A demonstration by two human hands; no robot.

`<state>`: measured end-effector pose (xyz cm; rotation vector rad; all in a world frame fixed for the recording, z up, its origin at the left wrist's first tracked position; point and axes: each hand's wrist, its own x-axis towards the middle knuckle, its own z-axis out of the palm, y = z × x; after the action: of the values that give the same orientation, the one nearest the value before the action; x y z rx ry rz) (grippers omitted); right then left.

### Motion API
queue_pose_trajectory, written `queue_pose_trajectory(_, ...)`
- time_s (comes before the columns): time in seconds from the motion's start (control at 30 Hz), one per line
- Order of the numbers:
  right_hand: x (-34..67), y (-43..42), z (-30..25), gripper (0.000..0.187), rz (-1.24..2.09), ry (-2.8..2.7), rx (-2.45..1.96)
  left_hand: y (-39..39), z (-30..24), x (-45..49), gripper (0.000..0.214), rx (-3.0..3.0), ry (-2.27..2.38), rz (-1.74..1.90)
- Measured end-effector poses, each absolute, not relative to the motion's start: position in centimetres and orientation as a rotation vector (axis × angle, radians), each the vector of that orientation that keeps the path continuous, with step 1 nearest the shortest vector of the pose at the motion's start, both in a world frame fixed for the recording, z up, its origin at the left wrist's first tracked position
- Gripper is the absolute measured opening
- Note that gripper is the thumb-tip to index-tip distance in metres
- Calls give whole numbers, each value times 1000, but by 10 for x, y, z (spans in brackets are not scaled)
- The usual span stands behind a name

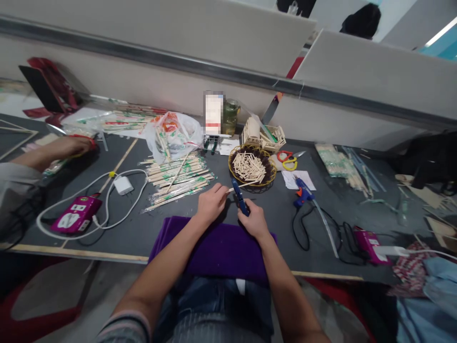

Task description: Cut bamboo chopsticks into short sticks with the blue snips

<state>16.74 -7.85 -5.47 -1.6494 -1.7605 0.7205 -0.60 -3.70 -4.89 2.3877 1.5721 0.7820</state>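
Pinched in the fingers of my left hand (213, 204) is a thin wooden stick (231, 190), which runs right toward a dark blue, long-bodied hand tool (240, 196). My right hand (254, 218) is closed around the lower part of that tool, which points up and away; its exact kind is unclear. Just beyond it, a woven basket (233, 177) with a yellow rim holds many short wooden sticks (250, 166). Wrapped chopsticks (178, 178) lie in a pile to the left. Under my forearms is a folded purple cloth (221, 250).
A hot glue gun (303, 193) with its cord and scissors (290, 159) lie right. Behind stand a phone (213, 114), a jar (231, 116) and a small stick-built box (273, 138). Left are a plastic bag (182, 131), a white cable, a pink box (76, 214) and another person's hand (73, 146).
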Motion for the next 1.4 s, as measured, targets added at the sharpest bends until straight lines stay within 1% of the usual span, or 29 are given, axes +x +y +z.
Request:
queue_pose_trajectory(0.23,164,-77,-52,16,669,-1838,-1796,-34,-54,-8,30,2397,1603,727)
queue_pose_trajectory(0.47,166,-76,-55,14,677,-1877,-1713,-34,-52,-8,28,2382,1572,763)
queue_pose_trajectory(0.67,167,-75,-65,11,622,-1871,-1728,-35,-52,-8,29,2359,1559,804)
queue_pose_trajectory(0.83,168,-75,-65,12,770,-1771,-1661,-29,-51,-12,23,2179,1531,887)
queue_pose_trajectory(0.93,175,-78,-59,19,1001,-1552,-1603,-23,-52,-13,22,1879,1451,1038)
queue_pose_trajectory(1.0,183,-80,-50,26,1067,-1471,-1575,-19,-53,-13,27,1593,1322,1112)
queue_pose_trajectory(1.07,193,-83,-40,32,978,-1556,-1598,-17,-52,-14,33,1316,1190,1142)
queue_pose_trajectory(1.13,202,-85,-30,38,751,-1761,-1677,-17,-50,-14,36,1132,1108,1165)
queue_pose_trajectory(1.23,209,-87,-24,50,402,-2131,-1774,-18,-45,-16,36,1036,1049,1239)
queue_pose_trajectory(1.3,210,-89,-26,56,313,-2336,-1773,-19,-43,-17,35,1009,1010,1274)
queue_pose_trajectory(1.4,209,-92,-33,64,279,-2481,-1713,-21,-42,-17,34,963,963,1274)
